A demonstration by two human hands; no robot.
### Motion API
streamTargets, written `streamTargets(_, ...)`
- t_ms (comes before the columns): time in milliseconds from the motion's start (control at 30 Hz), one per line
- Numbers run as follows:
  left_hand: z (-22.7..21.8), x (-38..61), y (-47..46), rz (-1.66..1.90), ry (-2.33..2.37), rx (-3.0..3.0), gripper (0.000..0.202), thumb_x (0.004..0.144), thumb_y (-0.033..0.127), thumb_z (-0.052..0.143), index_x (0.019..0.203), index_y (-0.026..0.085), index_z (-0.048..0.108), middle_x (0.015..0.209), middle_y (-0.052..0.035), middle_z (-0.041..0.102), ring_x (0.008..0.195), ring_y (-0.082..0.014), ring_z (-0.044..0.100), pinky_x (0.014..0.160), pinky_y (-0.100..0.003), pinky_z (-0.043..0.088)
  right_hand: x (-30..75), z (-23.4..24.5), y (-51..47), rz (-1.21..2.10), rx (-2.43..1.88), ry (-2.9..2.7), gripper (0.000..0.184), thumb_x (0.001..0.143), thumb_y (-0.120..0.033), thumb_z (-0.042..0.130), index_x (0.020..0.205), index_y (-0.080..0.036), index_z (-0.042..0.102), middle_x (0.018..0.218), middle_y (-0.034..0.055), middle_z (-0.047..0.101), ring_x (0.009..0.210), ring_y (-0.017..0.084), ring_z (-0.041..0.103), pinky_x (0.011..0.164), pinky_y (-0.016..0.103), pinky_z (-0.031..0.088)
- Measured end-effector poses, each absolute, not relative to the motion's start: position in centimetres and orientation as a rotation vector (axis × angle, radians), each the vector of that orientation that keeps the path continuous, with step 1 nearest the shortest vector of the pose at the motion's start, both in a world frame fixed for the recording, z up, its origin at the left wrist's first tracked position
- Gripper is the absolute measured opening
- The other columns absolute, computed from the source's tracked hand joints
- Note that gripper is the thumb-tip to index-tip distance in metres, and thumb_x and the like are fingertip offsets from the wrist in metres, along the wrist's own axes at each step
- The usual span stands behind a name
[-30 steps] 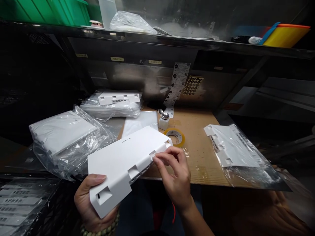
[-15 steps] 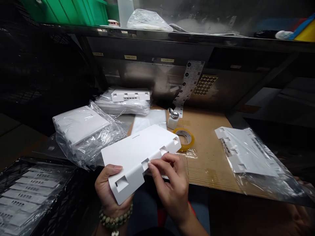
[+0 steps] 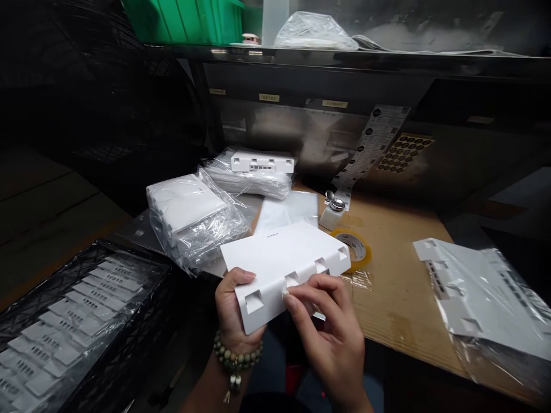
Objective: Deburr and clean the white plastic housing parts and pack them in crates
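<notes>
The left hand [image 3: 232,321] still grips the white casing [image 3: 282,269] above the counter's [image 3: 400,298] near edge, while the right hand's [image 3: 331,332] fingers [image 3: 297,299], pinched on its slotted rim, have slid one slot closer to the left fingers.

The left hand [image 3: 232,312] is mostly hidden behind the white plastic housing [image 3: 282,267]; only its thumb and wrist show. The small lettering on the housing is too tiny to read. A bagged white panel [image 3: 477,298] runs off the right edge. The shelf labels [image 3: 274,98] are blurred and unreadable.
</notes>
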State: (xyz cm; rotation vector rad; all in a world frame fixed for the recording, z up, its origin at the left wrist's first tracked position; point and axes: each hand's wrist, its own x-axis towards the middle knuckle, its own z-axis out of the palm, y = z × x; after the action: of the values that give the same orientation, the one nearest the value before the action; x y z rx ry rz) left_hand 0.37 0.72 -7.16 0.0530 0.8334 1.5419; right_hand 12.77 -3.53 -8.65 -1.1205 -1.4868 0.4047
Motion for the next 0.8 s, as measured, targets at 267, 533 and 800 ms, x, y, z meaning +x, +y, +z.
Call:
streamTargets(267,-7.9,0.1,1.0,1.414,0.626,0.102,0.052,0.066,0.021,0.066,0.118,0.014,0.072,0.097,-0.0095,0.081,0.108,-0.0386,0.073,0.101,-0.052,0.057,11.5,-7.7,-4.7,0.590,-0.950,-1.579,0.012,0.089,-0.013,0.071,0.097,-0.022,0.074,0.091,0.0024,0.059,0.082,0.014,0.063,0.072,0.024,0.055)
streamTargets(533,-12.5,-4.1,1.9,1.348,0.387,0.335,0.079,0.081,0.075,0.061,0.145,0.027,0.055,0.130,-0.0081,0.073,0.137,-0.0351,0.055,0.117,-0.050,0.039,19.6,-8.5,-4.5,0.368,-0.909,-0.926,0.017,0.093,-0.020,0.072,0.108,-0.024,0.067,0.097,0.0022,0.074,0.094,0.019,0.071,0.087,0.038,0.055)
streamTargets(800,-12.8,-5.1,0.0,1.235,0.617,0.309,0.090,0.065,0.096,0.054,0.129,0.034,0.068,0.117,-0.0013,0.078,0.127,-0.0328,0.063,0.101,-0.038,0.054,23.3,-12.3,-3.1,0.787,-1.086,-0.438,0.029,0.084,-0.045,0.080,0.099,-0.022,0.071,0.087,-0.0019,0.064,0.080,0.011,0.062,0.079,0.028,0.056)
